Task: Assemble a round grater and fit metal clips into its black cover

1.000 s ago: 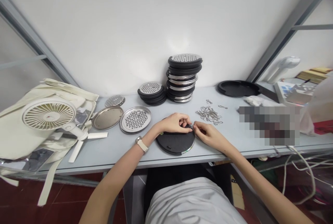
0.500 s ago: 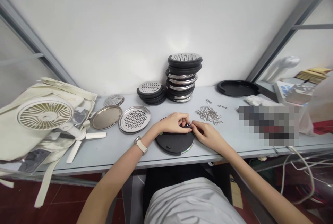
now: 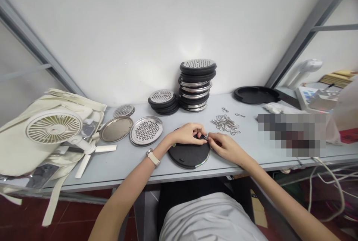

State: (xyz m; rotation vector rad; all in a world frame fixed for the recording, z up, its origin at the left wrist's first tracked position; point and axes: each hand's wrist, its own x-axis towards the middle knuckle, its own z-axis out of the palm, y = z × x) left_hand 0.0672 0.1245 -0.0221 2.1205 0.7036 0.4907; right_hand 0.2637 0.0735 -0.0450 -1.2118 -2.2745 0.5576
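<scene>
The left hand [image 3: 186, 133] and right hand [image 3: 223, 147] are still staying together, pinching a tiny silver clip [image 3: 206, 137] at the edge of a round black disc [image 3: 188, 155] on the table [image 3: 125, 168]. A heap of silver clips [image 3: 225, 124] is sitting at one o'clock, and a tall black-and-steel stack of discs [image 3: 197, 84] is standing at twelve.

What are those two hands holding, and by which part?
The left hand grips the top edge of a black round disc; the right hand pinches a small metal clip at that edge, its shape mostly hidden.
</scene>
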